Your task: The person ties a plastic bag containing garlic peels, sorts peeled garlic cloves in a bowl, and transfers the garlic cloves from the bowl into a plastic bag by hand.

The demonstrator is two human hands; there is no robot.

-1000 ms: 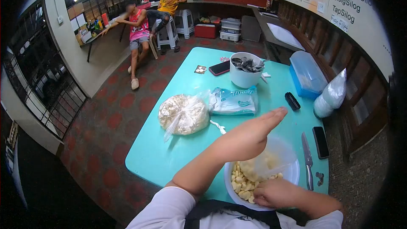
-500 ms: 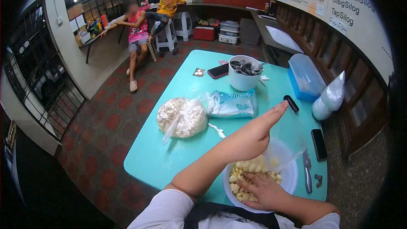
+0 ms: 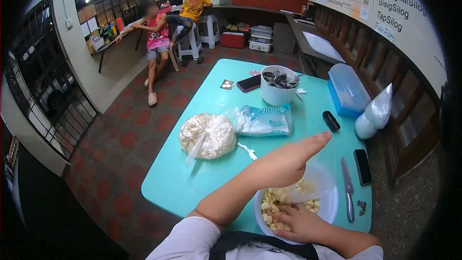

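Observation:
My left hand (image 3: pixel 284 162) reaches across from the left and grips a clear plastic bag (image 3: pixel 321 182), its fingers stretched along the bag's top. The bag tips over a white bowl (image 3: pixel 331 208), with pale peeled garlic cloves at its lower end. More peeled garlic cloves (image 3: pixel 266 207) lie in the bowl. Inside the bowl, my right hand (image 3: pixel 301 221) rests on these cloves with its fingers spread. Part of the bag's grip is hidden behind my left hand.
On the turquoise table (image 3: pixel 168 183) are a tied bag of pale pieces (image 3: pixel 209 137), a tissue pack (image 3: pixel 264 121), a cutlery tub (image 3: pixel 278 91), a knife (image 3: pixel 348 192), a black phone (image 3: pixel 362 167), and a blue box (image 3: pixel 346 91). Two people (image 3: pixel 158 33) sit at the back.
My left hand has come down a little, and the bag has sunk lower over the bowl. The small black object behind it shows more fully. My right hand stays on the cloves.

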